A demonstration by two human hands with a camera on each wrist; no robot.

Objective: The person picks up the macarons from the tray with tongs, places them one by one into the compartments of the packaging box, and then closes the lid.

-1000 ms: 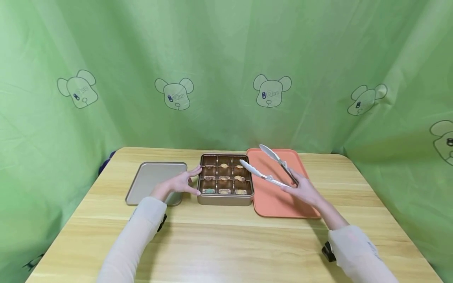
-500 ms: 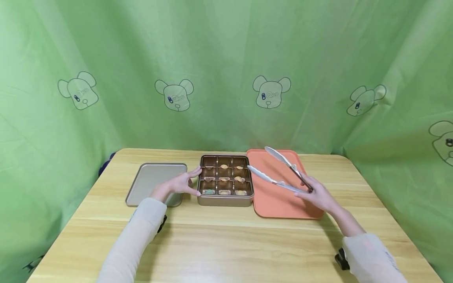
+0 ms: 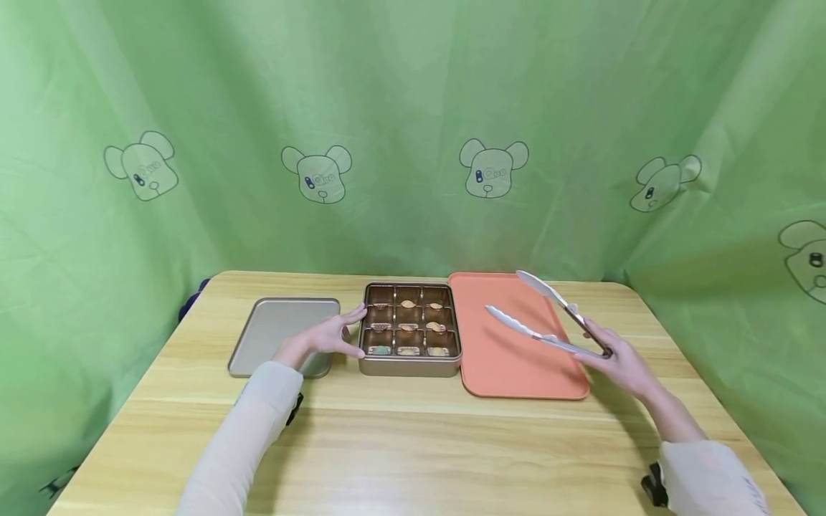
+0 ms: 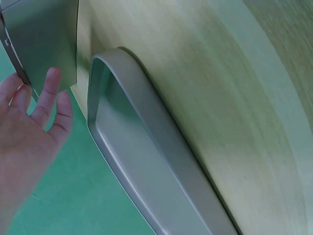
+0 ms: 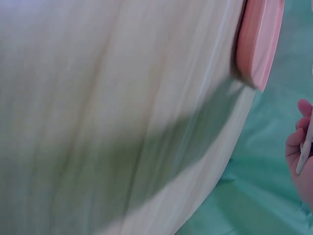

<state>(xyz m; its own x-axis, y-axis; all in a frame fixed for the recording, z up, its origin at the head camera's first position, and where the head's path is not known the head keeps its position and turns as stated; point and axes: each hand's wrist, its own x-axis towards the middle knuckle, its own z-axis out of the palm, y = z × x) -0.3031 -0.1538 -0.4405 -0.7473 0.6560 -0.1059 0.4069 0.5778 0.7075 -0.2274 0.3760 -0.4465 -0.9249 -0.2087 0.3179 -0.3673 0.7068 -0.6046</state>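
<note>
A brown metal tin (image 3: 410, 368) with a divided insert stands at the middle back of the table. Small wrapped pieces, mostly orange-brown and one green, lie in most of its compartments. My left hand (image 3: 329, 335) touches the tin's left side with fingers and thumb spread; the left wrist view shows its extended fingers (image 4: 47, 95) against the tin's wall. Over the right edge of the coral tray, my right hand (image 3: 619, 364) grips a pair of metal tongs (image 3: 535, 335). Their arms are spread, with nothing between the tips. In the right wrist view that hand is partly cut off.
The coral tray (image 3: 493, 369) lies flat just right of the tin. A grey-brown metal lid (image 3: 284, 333) lies at the left, inner side up, partly under the left forearm. A green curtain (image 3: 400, 229) hangs behind the wooden table (image 3: 413, 444).
My right hand has moved right with the tongs, taking the tips from over the tin's right side to above the coral tray. The left hand and the tin have stayed in place.
</note>
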